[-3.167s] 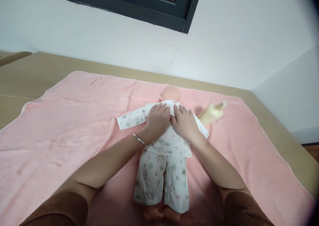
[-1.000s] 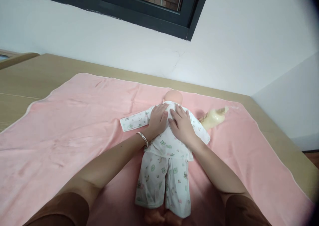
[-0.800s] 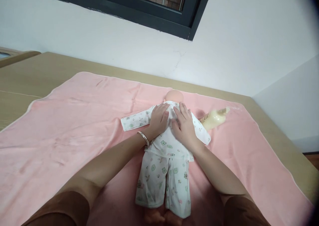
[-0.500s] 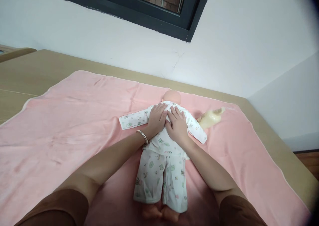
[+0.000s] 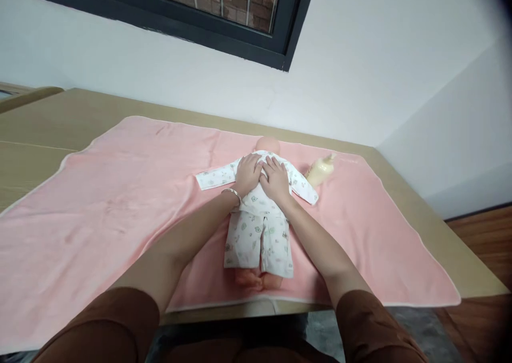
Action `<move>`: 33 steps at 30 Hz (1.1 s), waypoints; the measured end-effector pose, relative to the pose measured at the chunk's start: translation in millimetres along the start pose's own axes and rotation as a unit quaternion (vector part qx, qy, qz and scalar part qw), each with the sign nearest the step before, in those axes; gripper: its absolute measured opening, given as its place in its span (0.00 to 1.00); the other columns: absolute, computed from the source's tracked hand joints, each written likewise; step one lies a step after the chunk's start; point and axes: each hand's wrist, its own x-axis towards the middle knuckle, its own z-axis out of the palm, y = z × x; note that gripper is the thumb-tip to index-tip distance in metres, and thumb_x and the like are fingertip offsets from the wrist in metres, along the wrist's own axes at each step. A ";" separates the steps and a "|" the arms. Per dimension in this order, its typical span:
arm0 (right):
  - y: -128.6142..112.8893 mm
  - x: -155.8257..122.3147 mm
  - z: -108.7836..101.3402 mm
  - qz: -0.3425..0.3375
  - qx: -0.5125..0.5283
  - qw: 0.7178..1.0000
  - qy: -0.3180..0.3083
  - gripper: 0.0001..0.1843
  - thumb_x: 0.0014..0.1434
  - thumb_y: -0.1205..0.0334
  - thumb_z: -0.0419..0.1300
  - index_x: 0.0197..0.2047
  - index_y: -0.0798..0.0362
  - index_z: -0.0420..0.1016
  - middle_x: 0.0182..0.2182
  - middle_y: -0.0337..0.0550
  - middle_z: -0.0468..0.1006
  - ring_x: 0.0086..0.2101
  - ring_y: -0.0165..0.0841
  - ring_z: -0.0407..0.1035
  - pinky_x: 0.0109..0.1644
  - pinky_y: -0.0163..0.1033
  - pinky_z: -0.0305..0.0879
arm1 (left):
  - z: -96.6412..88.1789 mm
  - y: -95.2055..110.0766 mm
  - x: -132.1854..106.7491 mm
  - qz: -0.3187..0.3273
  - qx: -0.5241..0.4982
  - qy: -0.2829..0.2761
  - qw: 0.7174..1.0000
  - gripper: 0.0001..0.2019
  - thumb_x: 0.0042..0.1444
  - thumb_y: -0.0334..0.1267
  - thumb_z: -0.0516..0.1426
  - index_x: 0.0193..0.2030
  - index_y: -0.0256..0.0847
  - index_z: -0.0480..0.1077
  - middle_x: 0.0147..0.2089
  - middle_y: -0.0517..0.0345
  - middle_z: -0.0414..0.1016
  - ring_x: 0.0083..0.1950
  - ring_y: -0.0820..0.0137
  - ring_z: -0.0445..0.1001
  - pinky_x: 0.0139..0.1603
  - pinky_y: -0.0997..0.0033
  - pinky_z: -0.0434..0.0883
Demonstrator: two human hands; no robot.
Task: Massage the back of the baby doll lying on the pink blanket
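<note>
A baby doll (image 5: 262,206) in white printed pajamas lies face down, its head toward the wall and its bare feet toward me. My left hand (image 5: 248,174) rests flat on the left side of its upper back, fingers stretched out; a bangle (image 5: 232,194) circles that wrist. Flat on the right side of the upper back lies my right hand (image 5: 275,178), its fingers slightly spread. The two hands meet near the middle of the back. Beside the doll's right-hand sleeve lies a pale yellow bottle (image 5: 320,170), apart from my hands.
Under the doll a pink blanket (image 5: 132,192) covers much of the wooden table (image 5: 92,104). Its near edge runs close to my body. A white wall (image 5: 340,96) and a dark window frame (image 5: 286,56) stand behind.
The view has pulled back and shifted, so the table's near edge and floor now show. Both hands stay flat on the doll's back.
</note>
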 end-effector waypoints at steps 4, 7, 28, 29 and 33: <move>0.3 -0.3 -5.2 0.009 -0.004 1.000 -0.005 0.28 0.66 0.59 0.49 0.68 0.51 0.65 0.71 0.47 0.57 0.70 0.47 0.46 0.72 0.61 0.43 | -9.2 12.3 -3.2 -0.031 0.071 -0.023 0.997 0.25 0.70 0.44 0.39 0.63 0.38 0.68 0.66 0.45 0.69 0.74 0.52 0.55 0.74 0.46 0.48; -2.9 -6.9 -10.7 0.041 -0.024 0.999 -0.015 0.28 0.68 0.57 0.47 0.69 0.51 0.61 0.73 0.50 0.52 0.71 0.51 0.43 0.70 0.65 0.45 | -17.8 21.4 -12.0 -0.062 0.111 -0.030 0.991 0.26 0.70 0.46 0.39 0.65 0.35 0.66 0.69 0.42 0.65 0.76 0.52 0.49 0.75 0.48 0.42; -16.8 -74.9 -9.1 0.084 -0.071 0.992 -0.054 0.35 0.71 0.50 0.39 0.75 0.56 0.43 0.74 0.57 0.41 0.71 0.56 0.39 0.67 0.69 0.51 | -50.7 36.8 -93.7 -0.115 0.157 -0.126 0.973 0.25 0.70 0.47 0.41 0.59 0.30 0.69 0.62 0.36 0.71 0.69 0.52 0.60 0.72 0.44 0.49; -17.1 -76.7 -9.8 0.083 -0.069 0.993 -0.054 0.35 0.71 0.50 0.40 0.75 0.56 0.42 0.74 0.57 0.40 0.71 0.57 0.39 0.67 0.69 0.51 | -51.0 37.6 -94.0 -0.118 0.159 -0.127 0.972 0.25 0.70 0.47 0.41 0.59 0.30 0.69 0.62 0.36 0.71 0.69 0.52 0.61 0.71 0.45 0.50; -18.6 -82.9 -12.8 0.085 -0.065 0.992 -0.063 0.36 0.70 0.51 0.42 0.76 0.56 0.41 0.75 0.57 0.39 0.71 0.57 0.38 0.68 0.68 0.49 | -53.0 40.3 -92.3 -0.124 0.174 -0.139 0.967 0.26 0.70 0.47 0.41 0.60 0.30 0.68 0.63 0.35 0.70 0.68 0.51 0.63 0.71 0.45 0.51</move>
